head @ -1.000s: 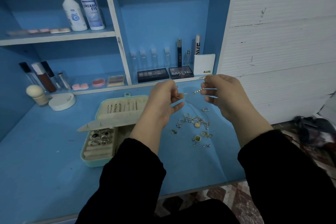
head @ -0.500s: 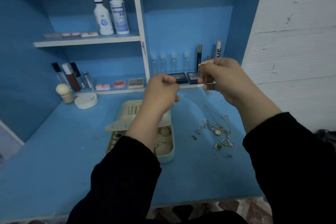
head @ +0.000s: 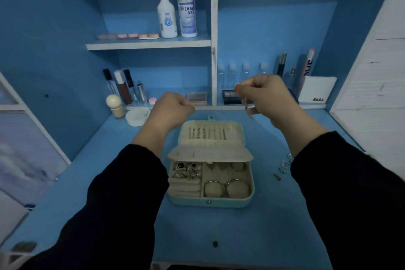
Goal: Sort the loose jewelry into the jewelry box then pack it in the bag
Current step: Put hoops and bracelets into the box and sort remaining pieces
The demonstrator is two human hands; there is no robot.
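The mint jewelry box (head: 210,202) lies open in the middle of the blue desk (head: 252,237), with rings (head: 186,170) in its left slots and two bangles (head: 227,188) at the right. Several chains hang in its raised lid (head: 207,132). My right hand (head: 270,94) is held up behind the box and pinches a thin gold necklace (head: 246,103) that dangles from it. My left hand (head: 173,105) is raised level with it, fingers curled and pinched; the fine chain between the hands is too thin to see. Loose jewelry (head: 285,164) lies right of the box, partly hidden by my right sleeve.
Two white bottles (head: 176,10) stand on the upper shelf. Along the desk's back are lip-gloss tubes (head: 122,86), a sponge (head: 114,103), a white round lid (head: 137,115), small clear bottles (head: 238,72), palettes (head: 232,96) and a white card box (head: 317,90). A white wall is at the right.
The view swung right to left, so the box now sits between my arms. Both hands rose and spread apart with the necklace; the loose pile is now at the right under my sleeve.
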